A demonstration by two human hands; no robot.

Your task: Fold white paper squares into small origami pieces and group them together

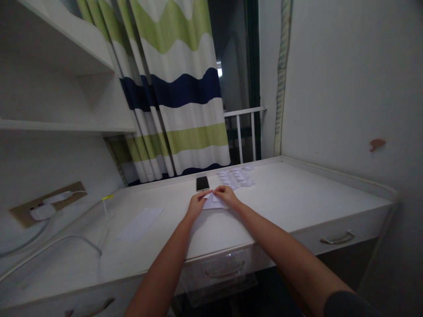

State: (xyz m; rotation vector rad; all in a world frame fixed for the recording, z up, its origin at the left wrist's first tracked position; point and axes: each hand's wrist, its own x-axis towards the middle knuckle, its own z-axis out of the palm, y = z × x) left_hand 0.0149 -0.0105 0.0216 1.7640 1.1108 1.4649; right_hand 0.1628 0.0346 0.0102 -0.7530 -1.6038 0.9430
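Note:
A partly folded sheet of white paper [214, 204] lies at the middle of the desk, between my two hands. My left hand [197, 203] pinches its upper left edge, thumb and fingers together. On the other side my right hand [226, 195] grips the paper near its top with closed fingertips. Folded flaps show between the hands, though the fingers cover part of them. Just beyond the paper, a dark phone [202, 183] lies flat. Several folded white paper pieces [235, 177] sit in rows behind my right hand.
White sheets [141, 223] lie on the desk [291, 193] to the left. A white cable [71, 237] runs across the left side from a wall socket [48, 204]. A shelf [66, 127] overhangs the left; a striped curtain [191, 88] hangs behind. Drawers [337, 238] line the front.

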